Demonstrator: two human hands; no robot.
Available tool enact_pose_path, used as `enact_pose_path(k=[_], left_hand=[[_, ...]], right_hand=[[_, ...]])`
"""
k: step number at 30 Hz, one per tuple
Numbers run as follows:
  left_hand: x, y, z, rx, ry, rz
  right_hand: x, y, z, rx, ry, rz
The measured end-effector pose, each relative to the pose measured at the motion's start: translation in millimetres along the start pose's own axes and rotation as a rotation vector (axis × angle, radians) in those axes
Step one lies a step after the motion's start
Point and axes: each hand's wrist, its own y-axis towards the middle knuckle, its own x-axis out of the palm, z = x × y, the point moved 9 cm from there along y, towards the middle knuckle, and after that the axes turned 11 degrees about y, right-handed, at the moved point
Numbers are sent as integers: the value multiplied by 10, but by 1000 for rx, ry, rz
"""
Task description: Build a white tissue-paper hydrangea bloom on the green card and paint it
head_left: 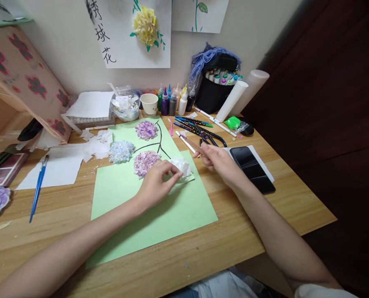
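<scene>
Green paper (153,211) lies on the desk, bearing a purple flower (146,130), a blue-white flower (121,152) and a pink-purple flower (146,162), with dark drawn stems between them. My left hand (159,180) is over the paper, its thumb and fingers closed on the edge of a crumpled white paper piece (181,165) at the sheet's right side. To the right of the sheet, my right hand (217,161) grips a thin brownish stick (192,145) that points up and left. The stick's lower end is hidden in the fingers.
Scissors (213,138) and pens (193,121) lie behind my right hand; a black phone (252,169) is beside my right forearm. Paint bottles (172,103), a paper cup (149,104) and a black marker case (212,93) line the wall. Torn paper and a blue brush (39,188) lie left.
</scene>
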Motion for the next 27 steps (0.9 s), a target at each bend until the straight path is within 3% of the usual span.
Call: enact_pose_path(k=[3, 6, 8, 11, 16, 27], left_hand=[[93, -28, 90, 87, 98, -116], [147, -48, 134, 137, 193, -179], [170, -50, 140, 149, 234, -195], [165, -30, 95, 104, 294, -163], [130, -4, 23, 21, 350, -84], [126, 9, 41, 35, 426, -7]], right_hand=[[-69, -41, -148, -30, -256, -162], [-65, -126, -108, 35, -481, -381], [-86, -161, -49, 85, -554, -435], [-86, -177, -1, 108, -599, -448], [-73, -161, -80, 24, -554, -393], [44, -181, -180, -162, -779, -355]])
